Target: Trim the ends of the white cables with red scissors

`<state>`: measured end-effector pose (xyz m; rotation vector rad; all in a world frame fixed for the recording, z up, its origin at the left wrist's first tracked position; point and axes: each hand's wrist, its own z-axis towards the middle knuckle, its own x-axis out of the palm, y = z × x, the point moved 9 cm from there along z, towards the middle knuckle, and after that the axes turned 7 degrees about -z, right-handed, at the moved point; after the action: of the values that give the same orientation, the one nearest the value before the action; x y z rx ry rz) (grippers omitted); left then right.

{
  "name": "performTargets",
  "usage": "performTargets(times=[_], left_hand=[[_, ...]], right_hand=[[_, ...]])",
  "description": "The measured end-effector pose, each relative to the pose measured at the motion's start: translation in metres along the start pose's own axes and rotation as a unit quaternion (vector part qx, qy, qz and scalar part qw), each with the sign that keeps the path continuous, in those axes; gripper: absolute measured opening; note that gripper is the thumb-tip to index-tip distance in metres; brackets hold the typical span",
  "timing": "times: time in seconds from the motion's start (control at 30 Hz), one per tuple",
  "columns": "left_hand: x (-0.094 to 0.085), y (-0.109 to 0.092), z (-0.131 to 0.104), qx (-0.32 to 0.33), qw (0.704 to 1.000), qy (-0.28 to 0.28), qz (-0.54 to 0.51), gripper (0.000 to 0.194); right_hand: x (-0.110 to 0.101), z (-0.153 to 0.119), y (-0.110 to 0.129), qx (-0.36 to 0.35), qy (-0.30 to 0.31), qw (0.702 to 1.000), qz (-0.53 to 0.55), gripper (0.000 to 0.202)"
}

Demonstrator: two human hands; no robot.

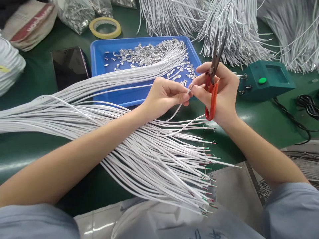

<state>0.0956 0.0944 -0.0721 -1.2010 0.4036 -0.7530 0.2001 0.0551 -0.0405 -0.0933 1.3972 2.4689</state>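
Note:
My left hand (165, 96) pinches the end of one white cable (176, 112) just in front of the blue tray. Meeting it there, the thumb and finger of my right hand (221, 88) close at the cable's tip; the small detail between them is too fine to make out. A pair of scissors with red handles (211, 103) hangs in my right hand, blades pointing up and away. Beneath my left forearm fans a bundle of white cables (149, 156), their stripped ends showing thin coloured wires at the right. More cables lie across the blue tray (109, 96), beside small silver metal clips (142, 54).
A green machine with a green button (267, 78) stands at right, its black cord (296, 119) trailing. Behind the tray are hanging cable bundles (229, 30), yellow tape (105, 28) and bagged metal clips (74, 15). A phone (69, 68) lies left of the tray.

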Motion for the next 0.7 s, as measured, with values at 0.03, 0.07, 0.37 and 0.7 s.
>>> performTargets(times=[0.03,0.07,0.37,0.7], left_hand=[[0.0001,0.0001,-0.0001,-0.002,1.0,0.0,-0.001,0.013],[0.0003,0.0002,-0.0002,-0.003,1.0,0.0,-0.002,0.013],[0.0,0.0042,0.0007,-0.013,1.0,0.001,-0.015,0.012],[0.0014,0.0036,0.0,-0.015,1.0,0.007,-0.014,0.013]], right_hand=[[0.0001,-0.0001,0.0004,-0.002,0.001,1.0,-0.006,0.022],[0.0001,-0.0002,0.0008,-0.004,0.002,1.0,-0.015,0.022],[0.0008,-0.0023,-0.0018,0.037,0.017,0.988,-0.148,0.026],[0.0025,-0.0034,-0.0048,0.028,0.045,0.985,-0.165,0.024]])
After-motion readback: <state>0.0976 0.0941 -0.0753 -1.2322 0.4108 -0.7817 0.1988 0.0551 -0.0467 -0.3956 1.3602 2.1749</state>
